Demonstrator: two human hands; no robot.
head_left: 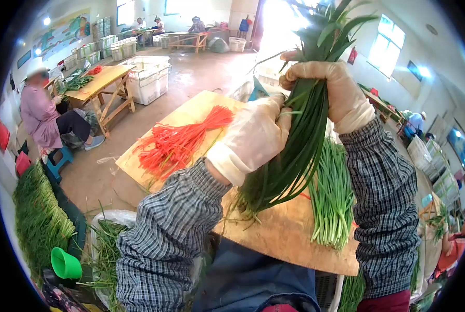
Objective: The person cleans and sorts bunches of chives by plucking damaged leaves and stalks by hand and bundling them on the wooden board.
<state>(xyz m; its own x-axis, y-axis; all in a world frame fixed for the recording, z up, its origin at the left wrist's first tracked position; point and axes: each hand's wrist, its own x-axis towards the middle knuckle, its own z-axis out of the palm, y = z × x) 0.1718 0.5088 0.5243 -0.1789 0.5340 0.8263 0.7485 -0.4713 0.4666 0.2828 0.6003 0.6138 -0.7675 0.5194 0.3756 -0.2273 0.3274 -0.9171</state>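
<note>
A bunch of long dark green leaves [297, 140] is raised over the wooden table [279, 229], tips up, lower ends hanging near the board. Wrapped round its upper part is my right hand [328, 86], in a pale glove. My left hand [261, 132], also gloved, is closed at the bunch's left side, fingers pinched on a few leaves. Red strips [180, 140] lie fanned out on the table, left of my left hand. Under my right forearm, a bundle of thinner green stalks [331, 203] with pale ends rests on the board.
A seated person [40, 112] works at another wooden table [99, 83] on the left. Cut greens [40, 208] and a green cup [66, 263] are at lower left. White crates [150, 78] stand behind. More people sit at far tables and on the right.
</note>
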